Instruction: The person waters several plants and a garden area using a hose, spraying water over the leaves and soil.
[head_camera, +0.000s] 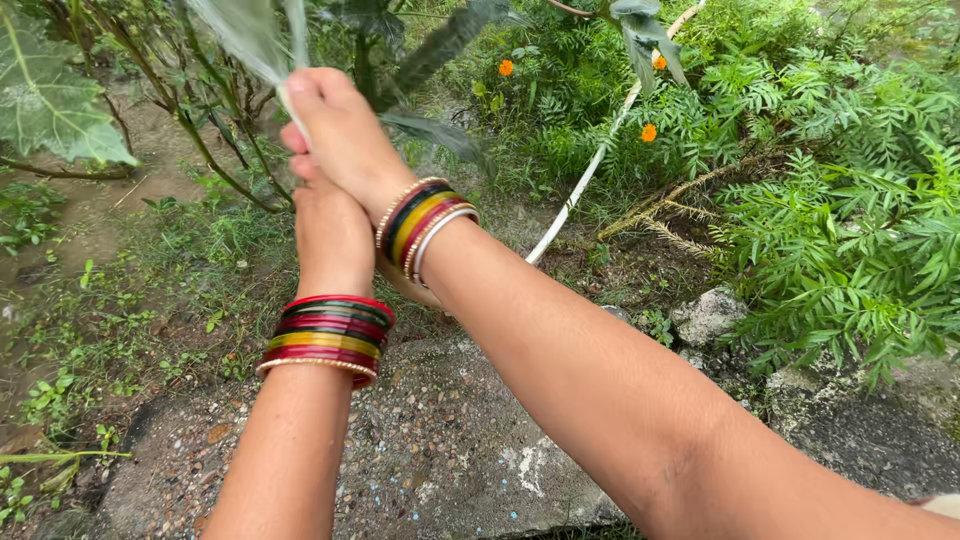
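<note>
Fingers of the right hand (335, 125) were curled tight around a pale grey-green leaf (245, 35), pinching it near its base; the leaf looked soft, matte and slightly fuzzy, blurred at the top edge of the view. Left hand (332, 235) sat directly under the right one, touching it; its fingers were hidden behind the right hand, so I could not tell whether they were together or apart, or what they gripped.

Both wrists carried stacked bangles. Left set (328, 338): smooth glossy rings in red, dark green and yellow, with a beaded gold-tone one at the lower end. Right set (422, 228): same colours plus a plain silvery ring nearest the forearm.

Leaf hung from a woody shrub (200, 140) with thin brown stems at the upper left. A broad lobed green leaf (50, 95) with pale veins showed at the left edge.

Below the arms lay a rough, speckled concrete slab (440, 440), pitted and grey. A lumpy grey stone (708, 315) sat just beside its right end. Feathery marigold plants (830, 200) with small orange flowers (649, 132) filled the right side. A thin pale stalk (585, 180) ran diagonally through them. Bare damp soil (110, 200) showed at the left.
</note>
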